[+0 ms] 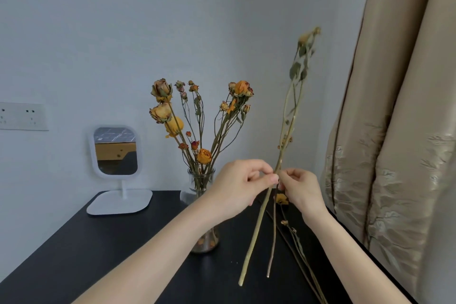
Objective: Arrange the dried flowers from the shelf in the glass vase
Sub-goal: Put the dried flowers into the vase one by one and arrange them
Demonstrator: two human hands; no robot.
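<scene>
Both hands meet above the right half of the black bench (98,254). The left hand (237,185) pinches two dried stems (286,131) between thumb and forefinger, its fingers (269,179) curled in round them. The right hand (299,190) pinches the same stems just beside it, its fingers (286,177) bunched on them from the other side, so the tips of both hands nearly touch. The dried stems stand almost upright. Their yellowed buds and few dull leaves rise high beside the curtain (394,131), blurred at the top. Below the hands the cut ends splay apart toward the bench's front edge; whether they touch the surface cannot be told. The glass vase (197,180) stands near the middle of the bench, just behind the left wrist, which hides part of it. It holds a bunch of dried roses (204,156) in orange and yellow, fanned out left and right. More loose dried flowers (298,247) lie flat along the right edge of the bench, under the right hand and forearm. A white-framed mirror (115,150) on its stand sits at the back edge toward the left corner, well apart from the vase, and a wall socket (23,116) shows on the wall further left.
</scene>
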